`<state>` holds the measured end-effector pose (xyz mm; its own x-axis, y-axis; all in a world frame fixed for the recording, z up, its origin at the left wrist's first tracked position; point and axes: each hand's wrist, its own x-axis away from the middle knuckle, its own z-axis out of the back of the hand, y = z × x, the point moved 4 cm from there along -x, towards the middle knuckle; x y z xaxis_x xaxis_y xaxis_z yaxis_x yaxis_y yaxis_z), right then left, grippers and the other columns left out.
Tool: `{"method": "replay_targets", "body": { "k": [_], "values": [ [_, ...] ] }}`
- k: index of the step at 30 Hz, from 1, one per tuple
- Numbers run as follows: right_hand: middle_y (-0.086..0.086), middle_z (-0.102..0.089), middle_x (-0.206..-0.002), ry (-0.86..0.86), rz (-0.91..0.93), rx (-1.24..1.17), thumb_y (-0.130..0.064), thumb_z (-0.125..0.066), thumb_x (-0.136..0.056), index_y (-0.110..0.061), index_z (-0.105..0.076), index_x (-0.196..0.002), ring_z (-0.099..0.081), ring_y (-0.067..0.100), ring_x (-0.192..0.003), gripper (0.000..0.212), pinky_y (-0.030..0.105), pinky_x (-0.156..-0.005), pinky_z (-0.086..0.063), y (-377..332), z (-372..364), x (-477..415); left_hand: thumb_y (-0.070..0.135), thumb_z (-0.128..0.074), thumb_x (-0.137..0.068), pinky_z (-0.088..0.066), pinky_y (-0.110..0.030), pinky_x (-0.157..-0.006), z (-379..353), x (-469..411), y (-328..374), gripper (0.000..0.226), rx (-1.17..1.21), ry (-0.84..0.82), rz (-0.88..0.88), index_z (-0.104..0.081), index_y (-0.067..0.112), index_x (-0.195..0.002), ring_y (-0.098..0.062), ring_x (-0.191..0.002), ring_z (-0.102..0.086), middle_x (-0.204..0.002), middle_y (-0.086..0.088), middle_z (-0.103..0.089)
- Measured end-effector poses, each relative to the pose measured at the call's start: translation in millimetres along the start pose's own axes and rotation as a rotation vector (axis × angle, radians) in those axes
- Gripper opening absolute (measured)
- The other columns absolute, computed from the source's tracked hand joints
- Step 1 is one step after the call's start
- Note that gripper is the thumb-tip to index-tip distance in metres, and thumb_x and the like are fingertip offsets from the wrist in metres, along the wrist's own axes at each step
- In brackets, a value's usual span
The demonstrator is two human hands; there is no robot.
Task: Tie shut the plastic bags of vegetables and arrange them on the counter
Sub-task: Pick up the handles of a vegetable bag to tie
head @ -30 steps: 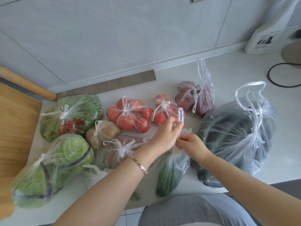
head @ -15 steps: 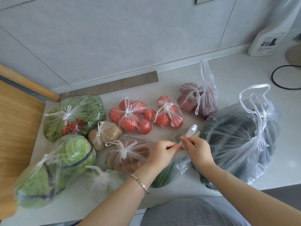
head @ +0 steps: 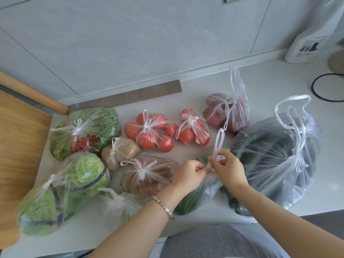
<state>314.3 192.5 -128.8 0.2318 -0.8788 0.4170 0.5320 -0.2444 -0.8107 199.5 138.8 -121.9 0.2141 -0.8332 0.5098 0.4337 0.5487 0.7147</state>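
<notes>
A home kitchen: a pale counter [head: 260,79] against a tiled wall [head: 130,43], a wooden cutting board [head: 18,146], bagged vegetables [head: 150,133].

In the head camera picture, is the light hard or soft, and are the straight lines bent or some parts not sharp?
Head view: soft, even light with faint shadows; the wall seams and counter edge bow from the wide lens; the cabbage bag near the left edge looks smeared; both hands stay fairly sharp.

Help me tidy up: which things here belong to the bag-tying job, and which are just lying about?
Job: bag of green vegetables being knotted by left hand and right hand; tomato bags; large dark bag.
Lying about: spray bottle; black cable; wooden board.
</notes>
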Motion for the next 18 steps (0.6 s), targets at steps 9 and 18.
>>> {"method": "replay_targets", "body": {
  "k": [9, 18],
  "values": [
    [-0.008, -0.061, -0.083, -0.217, 0.381, 0.333, -0.009, -0.060, -0.083, -0.021, -0.066, -0.108, -0.052, 0.000, -0.067, 0.028, 0.009, -0.068, -0.038, -6.7, 5.7, 10.5, 0.020, -0.057, -0.090, -0.019, -0.016, -0.035, -3.8, 0.7, -10.9, 0.015, 0.489, -0.155, 0.334, -0.062, 0.010, -0.080, -0.005, -0.039, -0.028, -0.050, 0.004, -0.041],
    [0.005, -0.057, -0.112, -0.356, 0.498, 0.831, -0.019, -0.046, -0.092, -0.019, -0.060, -0.119, -0.060, 0.028, -0.098, 0.031, 0.035, -0.083, -0.049, -19.1, -2.6, 5.4, 0.029, -0.056, -0.090, -0.028, -0.022, -0.051, -4.3, 4.7, -7.9, 0.024, 0.297, -0.115, 0.184, -0.064, 0.008, -0.083, -0.011, -0.049, -0.035, -0.051, 0.006, -0.042]
  ]
}}
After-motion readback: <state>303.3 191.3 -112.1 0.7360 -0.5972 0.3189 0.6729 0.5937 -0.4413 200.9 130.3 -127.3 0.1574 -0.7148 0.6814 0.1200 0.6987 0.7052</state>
